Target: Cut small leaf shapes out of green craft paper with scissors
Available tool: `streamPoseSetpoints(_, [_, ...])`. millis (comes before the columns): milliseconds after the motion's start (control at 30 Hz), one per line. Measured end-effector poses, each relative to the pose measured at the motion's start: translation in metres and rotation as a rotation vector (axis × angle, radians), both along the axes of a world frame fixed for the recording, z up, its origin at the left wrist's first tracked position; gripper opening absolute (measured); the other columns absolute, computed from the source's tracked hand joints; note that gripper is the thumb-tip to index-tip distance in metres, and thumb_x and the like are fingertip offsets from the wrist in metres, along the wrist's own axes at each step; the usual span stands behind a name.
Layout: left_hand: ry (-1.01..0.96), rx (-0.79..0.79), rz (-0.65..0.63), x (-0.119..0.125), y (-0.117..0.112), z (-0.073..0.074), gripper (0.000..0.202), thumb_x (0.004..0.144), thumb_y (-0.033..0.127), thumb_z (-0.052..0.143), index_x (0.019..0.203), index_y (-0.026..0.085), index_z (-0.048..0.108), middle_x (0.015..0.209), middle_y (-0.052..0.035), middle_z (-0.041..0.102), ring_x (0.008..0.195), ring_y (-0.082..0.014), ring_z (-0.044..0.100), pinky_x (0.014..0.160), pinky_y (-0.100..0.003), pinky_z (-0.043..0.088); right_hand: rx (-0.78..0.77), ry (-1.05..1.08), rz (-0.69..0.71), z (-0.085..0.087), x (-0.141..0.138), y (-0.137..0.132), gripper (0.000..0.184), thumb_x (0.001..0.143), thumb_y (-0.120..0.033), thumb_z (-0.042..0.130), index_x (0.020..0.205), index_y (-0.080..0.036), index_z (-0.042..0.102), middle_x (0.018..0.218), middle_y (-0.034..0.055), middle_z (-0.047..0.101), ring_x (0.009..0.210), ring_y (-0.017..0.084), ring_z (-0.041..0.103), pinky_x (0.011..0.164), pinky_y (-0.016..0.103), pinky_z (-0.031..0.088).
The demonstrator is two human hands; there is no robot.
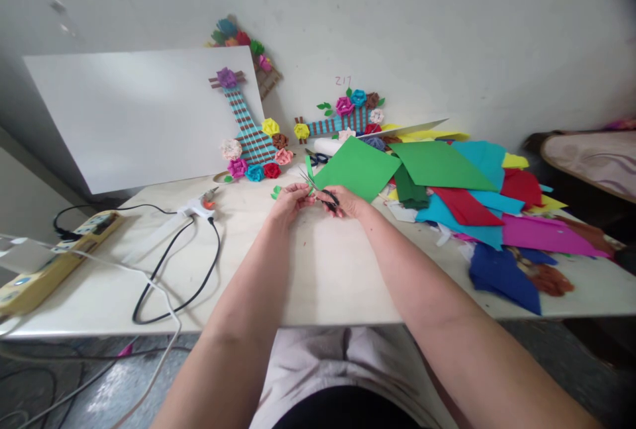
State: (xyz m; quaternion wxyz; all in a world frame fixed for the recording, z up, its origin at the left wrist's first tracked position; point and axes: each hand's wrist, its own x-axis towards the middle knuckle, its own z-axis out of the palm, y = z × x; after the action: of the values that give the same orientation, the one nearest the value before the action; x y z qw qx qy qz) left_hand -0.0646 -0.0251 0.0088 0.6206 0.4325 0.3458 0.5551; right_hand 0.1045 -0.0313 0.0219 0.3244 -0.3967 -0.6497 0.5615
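Near the middle of the table my left hand [294,201] is closed, pinching a small piece of green paper [311,191]. My right hand [342,202] has its fingers through the black handles of a pair of scissors [330,200]. The blades point up and left, beside the green piece at my left fingertips. Small green cut pieces [276,192] lie just beyond my left hand. Directly behind my right hand lies a large green sheet [355,167]. A second pair of scissors with dark handles [318,158] rests behind the hands.
Coloured sheets and crepe paper [477,217] pile up at the right. On the left are a hot glue gun [201,207], its looped black cable and a yellow power strip [59,263]. A flower-trimmed guitar craft [253,141] leans against a white board [134,118]; another guitar craft [332,126] stands by the wall.
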Motion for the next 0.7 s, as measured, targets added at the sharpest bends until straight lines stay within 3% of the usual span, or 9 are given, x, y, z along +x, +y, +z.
streamPoseSetpoints(700, [-0.001, 0.000, -0.005, -0.0009, 0.0002, 0.0005, 0.022, 0.061, 0.014, 0.071, 0.077, 0.011, 0.056, 0.059, -0.0022, 0.063, 0.049, -0.0119, 0.060, 0.052, -0.023, 0.050, 0.027, -0.026, -0.006, -0.0020, 0.0017, 0.0029, 0.029, 0.078, -0.044, 0.061, 0.076, -0.016, 0.051, 0.048, -0.0067, 0.051, 0.029, 0.003, 0.042, 0.024, 0.015, 0.023])
